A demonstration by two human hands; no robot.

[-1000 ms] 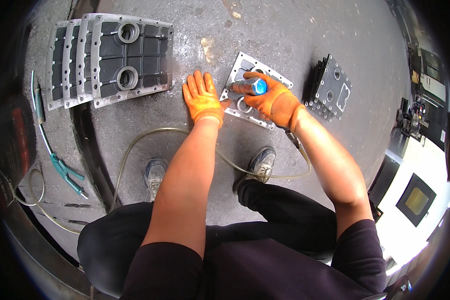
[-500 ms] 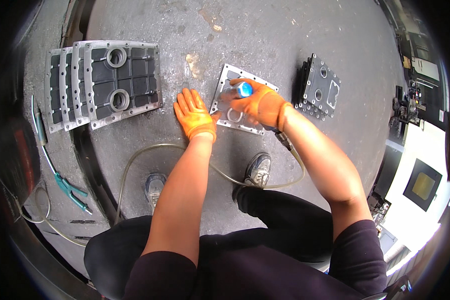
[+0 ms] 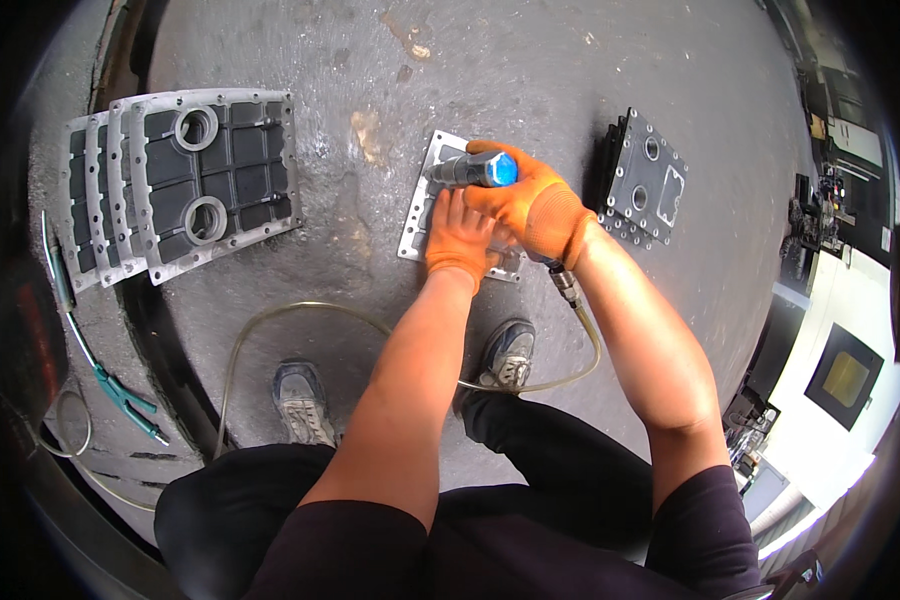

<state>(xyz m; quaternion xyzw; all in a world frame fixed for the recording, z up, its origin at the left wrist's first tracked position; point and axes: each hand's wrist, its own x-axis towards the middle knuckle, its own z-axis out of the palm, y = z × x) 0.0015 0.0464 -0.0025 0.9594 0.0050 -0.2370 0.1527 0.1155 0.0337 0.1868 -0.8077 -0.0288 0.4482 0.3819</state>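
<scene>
- Right hand (image 3: 535, 210), orange knit glove: grip wrapped around cylindrical blue-tipped pneumatic tool (image 3: 470, 168).
- Left hand (image 3: 460, 235): grip spread, pressing flat grey metal plate (image 3: 425, 190) on rough concrete floor (image 3: 530, 70).

Landmark: small metal plate (image 3: 432, 190) flat on the floor (image 3: 530, 80), just ahead of the two shoes (image 3: 405, 380). Left hand (image 3: 457, 238) lies on the plate; right hand (image 3: 532, 205) over its right part, gripping an air tool (image 3: 470, 168). Hose (image 3: 270, 325) runs from the tool back past the shoes, looping left. Stack of big plates (image 3: 175, 185) well left of the plate. Second stack (image 3: 645, 185) near its right. Air gun (image 3: 120, 395) far left, behind.
</scene>
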